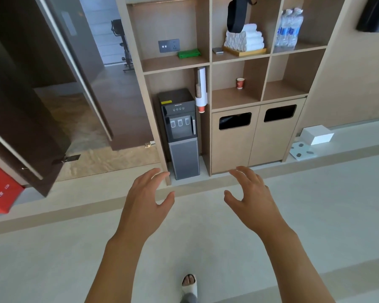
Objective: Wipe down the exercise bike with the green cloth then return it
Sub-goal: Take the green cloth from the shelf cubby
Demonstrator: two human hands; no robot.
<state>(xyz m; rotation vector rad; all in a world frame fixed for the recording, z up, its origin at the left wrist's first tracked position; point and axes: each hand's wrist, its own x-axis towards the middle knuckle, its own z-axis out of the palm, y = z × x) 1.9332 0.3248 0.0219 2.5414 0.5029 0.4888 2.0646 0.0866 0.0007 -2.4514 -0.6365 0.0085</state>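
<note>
The green cloth [189, 53] lies folded on an upper shelf of the wooden shelving unit [210, 62], next to a wall socket panel. Far off through the doorway at the upper left stands the black exercise bike [123, 44]. My left hand [148, 200] and my right hand [248, 195] are both stretched out in front of me over the pale floor, fingers spread, holding nothing. Both hands are well below and short of the cloth's shelf.
A black water dispenser [181, 132] stands in the unit's lower left bay with a cup holder [200, 88] beside it. White towels [244, 39], water bottles [290, 27] and a red paper cup [240, 83] sit on other shelves. A dark door [20, 127] stands open at left.
</note>
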